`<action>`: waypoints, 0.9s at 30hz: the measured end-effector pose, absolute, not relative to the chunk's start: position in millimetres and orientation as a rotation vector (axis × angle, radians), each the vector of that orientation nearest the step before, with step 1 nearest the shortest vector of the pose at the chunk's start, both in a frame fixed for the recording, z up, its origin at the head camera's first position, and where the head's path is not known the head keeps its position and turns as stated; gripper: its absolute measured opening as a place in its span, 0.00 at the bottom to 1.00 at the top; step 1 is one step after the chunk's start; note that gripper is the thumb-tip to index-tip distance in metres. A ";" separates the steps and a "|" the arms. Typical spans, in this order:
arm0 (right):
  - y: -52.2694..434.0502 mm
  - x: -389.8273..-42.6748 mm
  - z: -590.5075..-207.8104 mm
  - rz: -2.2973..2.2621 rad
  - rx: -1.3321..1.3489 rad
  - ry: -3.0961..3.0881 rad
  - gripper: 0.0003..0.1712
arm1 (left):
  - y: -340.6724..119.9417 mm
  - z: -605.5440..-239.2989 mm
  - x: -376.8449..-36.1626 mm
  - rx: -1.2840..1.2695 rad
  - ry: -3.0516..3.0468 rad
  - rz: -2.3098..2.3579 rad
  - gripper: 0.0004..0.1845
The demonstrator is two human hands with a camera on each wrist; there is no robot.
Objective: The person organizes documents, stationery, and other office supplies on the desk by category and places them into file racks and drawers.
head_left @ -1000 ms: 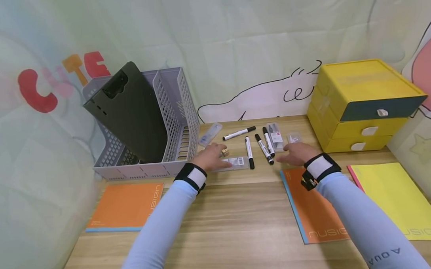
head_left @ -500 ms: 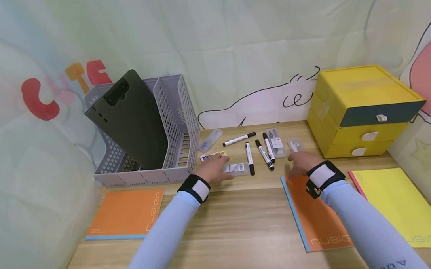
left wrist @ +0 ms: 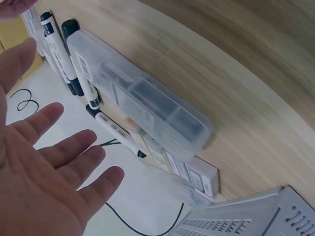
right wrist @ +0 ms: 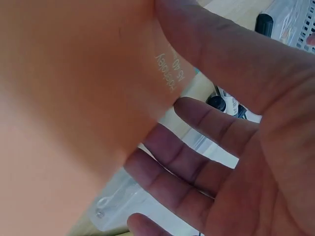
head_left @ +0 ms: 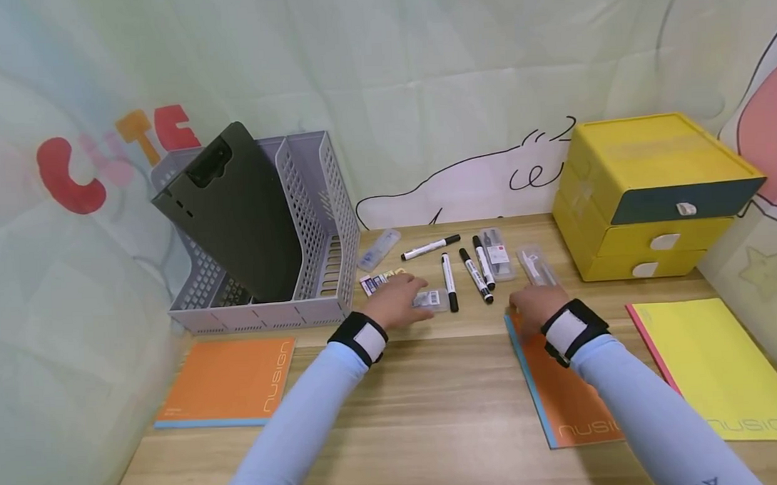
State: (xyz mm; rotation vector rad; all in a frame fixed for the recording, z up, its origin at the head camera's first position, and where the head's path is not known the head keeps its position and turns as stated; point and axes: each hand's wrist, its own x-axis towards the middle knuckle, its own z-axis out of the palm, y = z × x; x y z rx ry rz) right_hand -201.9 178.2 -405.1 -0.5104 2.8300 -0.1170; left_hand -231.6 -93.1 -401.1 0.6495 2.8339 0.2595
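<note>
In the head view, my right hand [head_left: 537, 305] is at the far end of an orange notebook [head_left: 570, 400] with a blue edge. The right wrist view has the thumb over the orange cover [right wrist: 88, 98] and the fingertips right at its edge, around one corner. My left hand [head_left: 395, 303] hovers over a clear plastic case [head_left: 434, 299] and partly covers it. Its fingers [left wrist: 74, 147] are spread with nothing in them, and the case [left wrist: 142, 98] lies apart from them in the left wrist view. Beside that hand lies a small printed box [head_left: 372, 282].
Several black-capped markers [head_left: 450, 282] lie between the hands, near other clear cases [head_left: 497, 254]. A grey file rack [head_left: 269, 318] holding a dark clipboard [head_left: 233, 219] stands left. Yellow drawers [head_left: 656, 190] stand right. Another orange notebook [head_left: 226, 380] and a yellow one [head_left: 727, 359] lie in front.
My right hand has drawn back from beside the markers to the orange notebook's far end, and its fingers have bent. The left hand has shifted slightly right and nearer, uncovering the small box.
</note>
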 end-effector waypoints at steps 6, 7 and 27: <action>179.4 -204.1 -406.6 -0.114 -0.492 2.828 0.25 | -85.1 -402.6 -229.5 0.695 2.818 0.284 0.33; 179.9 -204.7 -407.0 -0.117 -0.495 2.831 0.25 | -83.9 -402.6 -229.2 0.703 2.815 0.287 0.32; 166.8 -227.6 -384.8 -0.364 -0.589 2.707 0.22 | -57.6 -408.2 -226.3 0.848 2.725 0.454 0.29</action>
